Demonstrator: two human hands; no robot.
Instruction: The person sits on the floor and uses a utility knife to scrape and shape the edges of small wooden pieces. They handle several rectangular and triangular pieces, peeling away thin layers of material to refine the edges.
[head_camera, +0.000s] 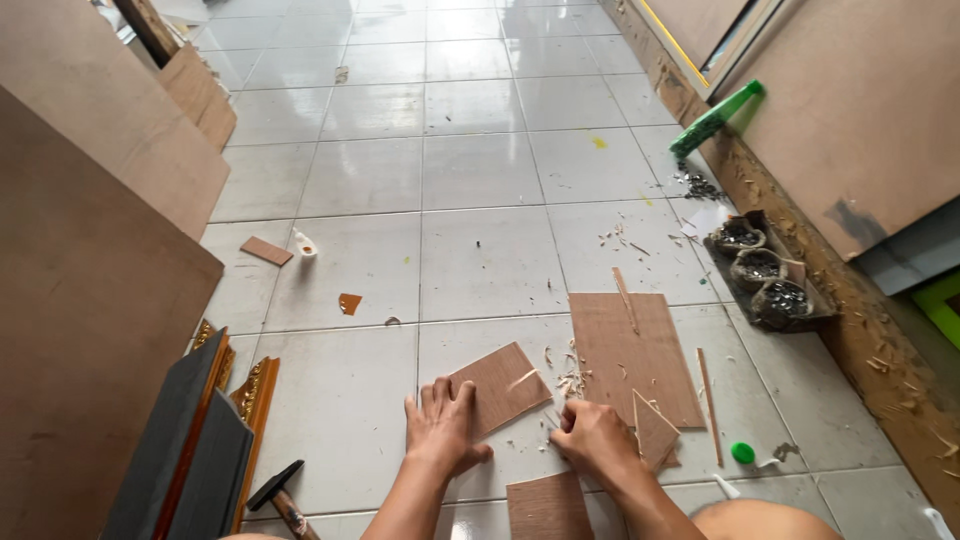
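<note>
Small plywood pc under left hand, right hand just beside

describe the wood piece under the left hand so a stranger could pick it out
On the white tiled floor, look just ahead of the left hand, whose fingers rest on a small brown plywood rectangle. It lies tilted, left of the larger plywood sheet, and carries no wood strip on top.

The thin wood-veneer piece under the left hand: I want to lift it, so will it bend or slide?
The veneer piece looks very thin, so probably light and somewhat flexible. Lying flat on glossy tile, it likely slides easily. The left hand presses its edge.
</note>
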